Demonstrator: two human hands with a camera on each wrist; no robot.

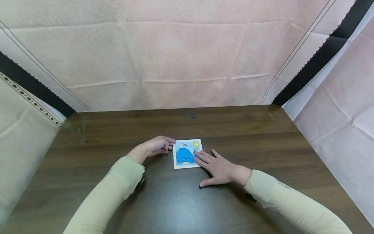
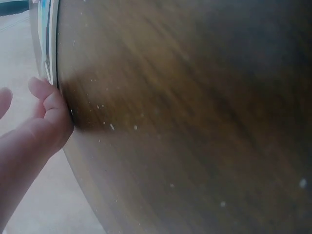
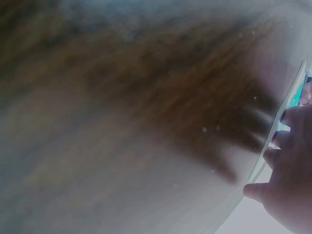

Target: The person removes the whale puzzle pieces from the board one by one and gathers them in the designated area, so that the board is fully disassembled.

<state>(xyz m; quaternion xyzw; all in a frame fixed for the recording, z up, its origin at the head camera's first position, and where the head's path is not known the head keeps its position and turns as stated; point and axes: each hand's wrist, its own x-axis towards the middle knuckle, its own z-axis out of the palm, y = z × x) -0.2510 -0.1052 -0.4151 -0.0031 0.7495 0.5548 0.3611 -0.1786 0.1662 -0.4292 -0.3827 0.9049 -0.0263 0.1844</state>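
A square picture board (image 1: 184, 155) with a white border, a blue whale and a yellow sun lies flat on the brown wooden table. At its left edge, my left hand (image 1: 157, 146) touches the border near the upper corner, its other fingers loosely bent. My right hand (image 1: 220, 169) is spread out, with its fingertips over the board's right side and the thumb apart toward the front. In the left wrist view the left hand (image 2: 44, 119) is beside the board's edge (image 2: 53, 44). The right wrist view shows the right hand (image 3: 292, 161) along the thin edge of the board (image 3: 292, 92).
The brown table (image 1: 117, 130) extends on all sides of the board. Behind its far edge hangs a pale patterned cloth (image 1: 187, 58), with dark bands (image 1: 321, 55) at left and right. Small pale specks show on the table in the left wrist view.
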